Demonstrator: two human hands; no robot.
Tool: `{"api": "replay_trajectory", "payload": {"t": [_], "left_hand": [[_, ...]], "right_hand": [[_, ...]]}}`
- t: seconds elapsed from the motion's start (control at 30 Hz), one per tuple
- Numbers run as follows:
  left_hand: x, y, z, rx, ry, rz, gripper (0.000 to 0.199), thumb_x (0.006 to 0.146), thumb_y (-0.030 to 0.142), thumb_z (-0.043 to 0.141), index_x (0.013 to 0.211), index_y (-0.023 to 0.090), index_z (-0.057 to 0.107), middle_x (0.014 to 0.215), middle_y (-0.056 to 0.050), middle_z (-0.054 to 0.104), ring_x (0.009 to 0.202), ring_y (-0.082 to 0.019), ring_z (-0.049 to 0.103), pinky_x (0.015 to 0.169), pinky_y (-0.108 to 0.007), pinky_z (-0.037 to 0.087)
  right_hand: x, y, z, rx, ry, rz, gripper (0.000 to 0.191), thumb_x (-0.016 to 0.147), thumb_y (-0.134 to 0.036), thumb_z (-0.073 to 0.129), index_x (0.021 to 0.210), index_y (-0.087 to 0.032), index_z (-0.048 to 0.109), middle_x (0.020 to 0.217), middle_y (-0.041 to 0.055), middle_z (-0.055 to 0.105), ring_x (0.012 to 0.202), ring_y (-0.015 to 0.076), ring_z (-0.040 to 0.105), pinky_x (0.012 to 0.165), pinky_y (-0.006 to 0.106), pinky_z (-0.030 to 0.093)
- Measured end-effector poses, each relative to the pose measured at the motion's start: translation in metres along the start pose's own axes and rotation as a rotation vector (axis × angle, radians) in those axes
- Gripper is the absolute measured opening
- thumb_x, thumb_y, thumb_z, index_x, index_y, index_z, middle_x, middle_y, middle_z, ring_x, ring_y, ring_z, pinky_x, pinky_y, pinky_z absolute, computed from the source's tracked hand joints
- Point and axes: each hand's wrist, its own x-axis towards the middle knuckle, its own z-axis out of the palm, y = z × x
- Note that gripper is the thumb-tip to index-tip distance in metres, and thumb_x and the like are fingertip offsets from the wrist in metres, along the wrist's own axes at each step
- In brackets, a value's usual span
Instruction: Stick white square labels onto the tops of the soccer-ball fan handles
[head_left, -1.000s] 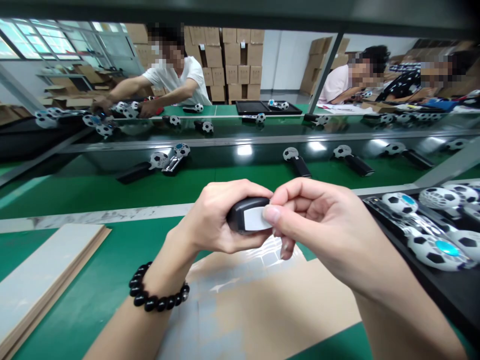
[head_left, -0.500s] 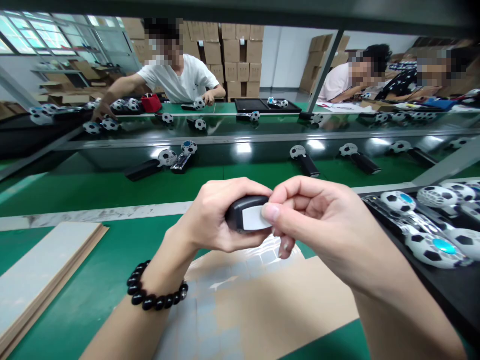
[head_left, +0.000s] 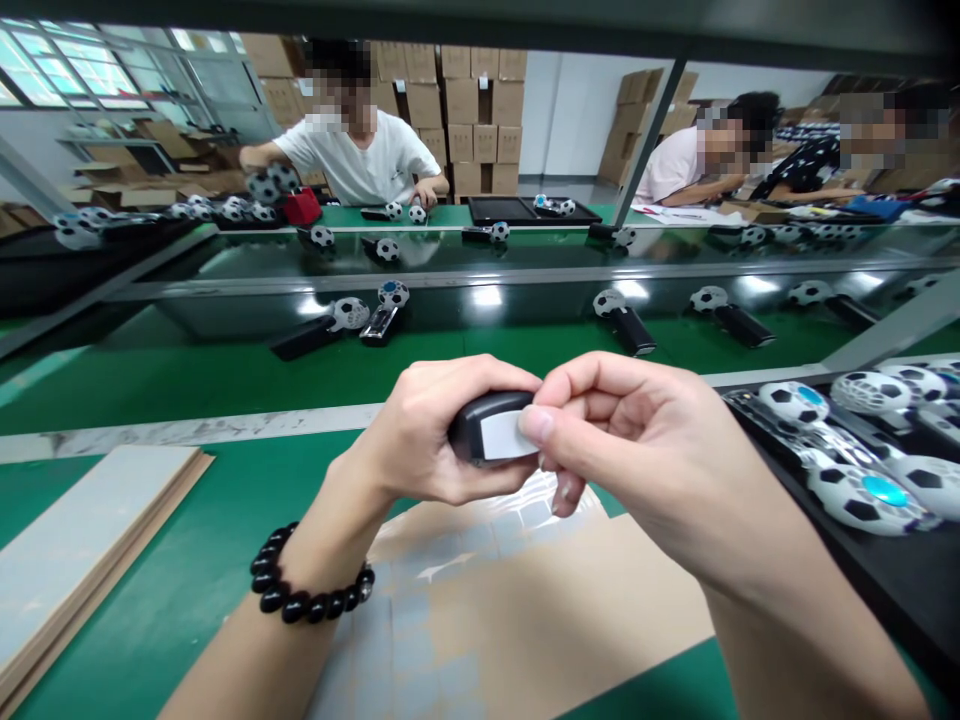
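Left hand (head_left: 442,430) clamps a matte black plastic handle (head_left: 474,428) at the centre, while right hand (head_left: 637,450) pinches its white rectangular patch (head_left: 499,435) between thumb and fingers. A black tray of football-patterned parts (head_left: 862,590) sits at 3 o'clock; a tan sheet of pale square stickers (head_left: 525,600) lies at 6 o'clock.

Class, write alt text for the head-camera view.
A person's left hand grips a black plastic handle while the right hand pinches a white rectangular label on it, above a green workbench. A black tray of football-patterned parts lies to the right.
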Motion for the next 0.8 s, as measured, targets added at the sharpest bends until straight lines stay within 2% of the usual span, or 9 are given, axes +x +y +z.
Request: {"api": "replay_trajectory", "payload": {"t": [0.13,0.23,0.33,0.4,0.43,0.57,0.73,0.8], "left_hand": [[-0.001,0.000,0.000,-0.001,-0.001,0.005,0.024,0.079,0.025,0.070,0.101,0.020,0.062,0.084,-0.004,0.075,0.063,-0.013,0.068,0.058,-0.021,0.054],[-0.001,0.000,0.000,0.005,-0.001,-0.011,0.024,0.079,0.023,0.071,0.101,0.020,0.063,0.085,-0.004,0.076,0.064,-0.013,0.069,0.059,-0.021,0.055],[-0.002,0.000,0.000,0.013,0.020,-0.022,0.025,0.079,0.023,0.075,0.102,0.019,0.064,0.084,-0.004,0.075,0.063,-0.013,0.069,0.057,-0.021,0.055],[-0.002,-0.001,0.000,0.003,0.043,-0.029,0.027,0.079,0.024,0.077,0.102,0.018,0.065,0.081,-0.005,0.074,0.062,-0.013,0.068,0.057,-0.021,0.055],[-0.002,-0.001,0.000,-0.010,0.043,-0.029,0.028,0.079,0.024,0.077,0.103,0.018,0.065,0.081,-0.005,0.074,0.062,-0.013,0.069,0.057,-0.021,0.056],[-0.003,-0.005,0.001,-0.120,0.036,-0.002,0.027,0.081,0.024,0.073,0.106,0.019,0.065,0.087,-0.004,0.076,0.067,-0.013,0.071,0.059,-0.019,0.056],[-0.009,-0.010,0.002,-0.136,0.059,-0.030,0.029,0.076,0.016,0.074,0.104,0.018,0.067,0.083,-0.003,0.076,0.060,-0.011,0.067,0.055,-0.017,0.053],[-0.012,-0.016,0.006,-0.181,0.051,-0.035,0.029,0.080,0.025,0.079,0.106,0.017,0.068,0.082,-0.005,0.076,0.061,-0.012,0.068,0.055,-0.017,0.054]], "right_hand": [[-0.001,-0.001,0.000,-0.005,0.002,-0.004,0.010,0.082,-0.018,0.078,0.076,-0.020,0.070,0.055,-0.0068,0.065,0.046,0.0087,0.065,0.047,0.016,0.053],[-0.002,-0.001,-0.002,-0.073,-0.013,-0.057,0.014,0.090,-0.027,0.073,0.078,-0.020,0.071,0.060,-0.0048,0.067,0.048,0.0091,0.066,0.048,0.018,0.055],[-0.002,0.000,-0.007,-0.264,0.122,-0.195,0.024,0.099,-0.036,0.062,0.081,-0.020,0.069,0.061,-0.0037,0.065,0.049,0.0084,0.061,0.045,0.017,0.049],[-0.001,0.003,-0.008,-0.343,0.215,-0.246,0.021,0.099,-0.039,0.061,0.088,-0.022,0.065,0.056,-0.0061,0.058,0.047,0.0086,0.055,0.042,0.017,0.044],[-0.001,0.005,-0.007,-0.349,0.209,-0.240,0.018,0.097,-0.041,0.065,0.094,-0.023,0.063,0.055,-0.0076,0.055,0.047,0.0091,0.053,0.041,0.018,0.042],[0.006,0.014,0.003,-0.244,-0.038,-0.091,0.040,0.081,-0.042,0.082,0.108,-0.028,0.055,0.066,-0.0079,0.059,0.055,0.0115,0.055,0.044,0.019,0.042],[0.020,0.028,-0.002,0.049,-0.260,-0.017,0.024,0.091,-0.036,0.070,0.107,-0.025,0.054,0.073,-0.0061,0.063,0.059,0.0105,0.063,0.058,0.024,0.057],[0.024,0.038,-0.012,0.067,-0.225,-0.028,0.021,0.093,-0.038,0.064,0.107,-0.023,0.056,0.071,-0.0054,0.065,0.058,0.0114,0.066,0.060,0.026,0.060]]}}
